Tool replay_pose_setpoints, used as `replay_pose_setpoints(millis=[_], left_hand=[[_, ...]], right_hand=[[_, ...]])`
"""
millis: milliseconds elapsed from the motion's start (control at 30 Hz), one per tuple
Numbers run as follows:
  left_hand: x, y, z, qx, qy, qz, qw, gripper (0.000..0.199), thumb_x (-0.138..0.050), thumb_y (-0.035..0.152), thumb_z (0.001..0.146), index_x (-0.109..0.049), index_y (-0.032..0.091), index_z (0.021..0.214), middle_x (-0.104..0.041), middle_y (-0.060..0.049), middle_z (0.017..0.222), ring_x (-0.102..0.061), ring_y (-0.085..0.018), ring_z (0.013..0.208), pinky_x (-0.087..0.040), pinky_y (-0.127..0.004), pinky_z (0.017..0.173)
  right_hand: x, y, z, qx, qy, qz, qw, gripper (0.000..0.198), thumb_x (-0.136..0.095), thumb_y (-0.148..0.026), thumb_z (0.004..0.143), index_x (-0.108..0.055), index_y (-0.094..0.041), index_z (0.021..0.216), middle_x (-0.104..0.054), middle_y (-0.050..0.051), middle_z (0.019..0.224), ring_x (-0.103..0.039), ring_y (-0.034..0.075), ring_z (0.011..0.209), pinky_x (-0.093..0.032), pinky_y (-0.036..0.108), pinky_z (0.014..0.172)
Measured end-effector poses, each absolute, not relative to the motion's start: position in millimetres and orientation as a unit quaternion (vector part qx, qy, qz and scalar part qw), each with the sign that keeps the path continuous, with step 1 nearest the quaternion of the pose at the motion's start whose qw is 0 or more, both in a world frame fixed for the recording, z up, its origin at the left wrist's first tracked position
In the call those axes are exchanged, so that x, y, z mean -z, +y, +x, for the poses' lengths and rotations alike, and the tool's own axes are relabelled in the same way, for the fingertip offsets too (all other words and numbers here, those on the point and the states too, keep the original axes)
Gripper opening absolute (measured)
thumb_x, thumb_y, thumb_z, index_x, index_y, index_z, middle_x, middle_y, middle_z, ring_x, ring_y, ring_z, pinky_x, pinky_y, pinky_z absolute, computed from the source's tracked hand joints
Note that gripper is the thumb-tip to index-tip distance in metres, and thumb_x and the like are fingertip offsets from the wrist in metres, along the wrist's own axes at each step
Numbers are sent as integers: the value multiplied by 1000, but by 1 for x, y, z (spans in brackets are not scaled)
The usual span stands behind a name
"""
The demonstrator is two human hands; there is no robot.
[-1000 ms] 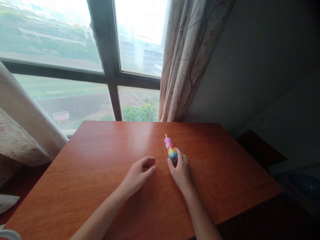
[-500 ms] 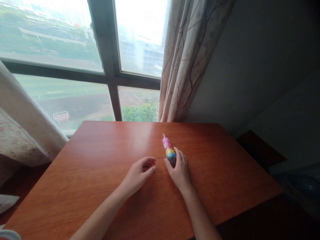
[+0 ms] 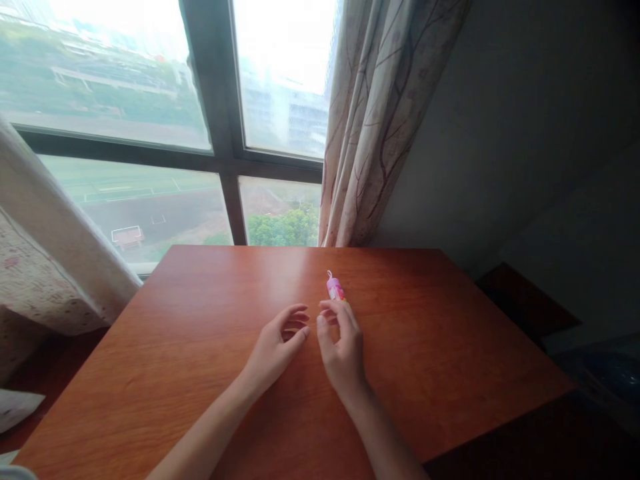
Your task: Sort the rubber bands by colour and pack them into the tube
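Observation:
A small clear tube [image 3: 336, 289] with a pink lid, a loop at its tip and coloured contents lies on the wooden table [image 3: 240, 280]. Its near end is hidden behind my right hand [image 3: 341, 340]. That hand is open, fingers loosely curved and thumb apart, with nothing seen between them. Whether its fingers still touch the tube I cannot tell. My left hand [image 3: 281, 340] hovers to the left, also open with bent, parted fingers and nothing in it. A narrow gap separates the fingertips of both hands.
Behind the table stand a window [image 3: 225, 160] and a patterned curtain [image 3: 365, 133], with another curtain [image 3: 60, 247] at the left. A white rim [image 3: 17, 473] shows at the bottom left corner. White paper [image 3: 19, 408] lies beyond the table's left edge.
My right hand has let go of the tube's near end and moved left, towards my left hand, now covering part of the tube. My left hand has barely moved.

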State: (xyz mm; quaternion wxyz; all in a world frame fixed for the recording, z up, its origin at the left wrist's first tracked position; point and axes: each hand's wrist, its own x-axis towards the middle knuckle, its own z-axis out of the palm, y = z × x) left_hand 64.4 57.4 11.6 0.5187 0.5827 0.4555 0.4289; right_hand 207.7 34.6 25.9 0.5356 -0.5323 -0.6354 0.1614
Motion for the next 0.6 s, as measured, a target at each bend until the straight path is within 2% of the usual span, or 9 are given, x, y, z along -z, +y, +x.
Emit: replay_pose_setpoints(millis=[67,133,167,233,367,600], left_hand=[[-12,58,62,-454,447,578,509,45,-63,29,79,-57,15,121,-71,-11,111,-69,-23,96,-57,-35,84],[-11,60,58,-469,451,588,481,46,-61,23,76,-57,14,121,-71,-12,113,-68,-24,100,-56,-33,86],[-10,62,56,-471,455,594,466,44,-59,20,74,-59,14,118,-71,-11,111,-68,-24,100,-55,-33,86],[-8,65,52,-468,462,606,447,38,-56,17,71,-65,14,107,-74,-9,103,-69,-23,95,-55,-31,83],[-7,67,49,-452,459,628,437,32,-52,13,68,-70,14,95,-75,-5,87,-68,-20,81,-54,-28,74],[-8,65,50,-436,453,656,418,32,-52,13,70,-70,15,97,-74,-4,85,-66,-19,78,-51,-27,72]], right_hand=[[-27,40,183,-246,-628,-515,529,22,-44,-31,93,-63,-20,94,-65,5,92,-61,18,83,-49,27,72],[-20,49,162,-311,-627,-511,499,27,-46,-34,91,-60,-20,72,-61,1,73,-57,16,69,-43,25,63],[-15,54,155,-325,-626,-508,493,33,-45,-35,91,-55,-20,63,-56,-1,62,-51,14,60,-39,24,57],[-4,63,147,-346,-625,-501,488,41,-42,-37,92,-48,-20,55,-47,-3,54,-44,13,52,-33,24,51],[9,68,149,-369,-622,-487,490,46,-40,-40,92,-41,-20,51,-39,-4,50,-37,11,48,-26,24,47],[11,63,152,-374,-615,-480,501,45,-41,-39,92,-40,-20,52,-37,-4,50,-35,11,48,-22,25,48]])
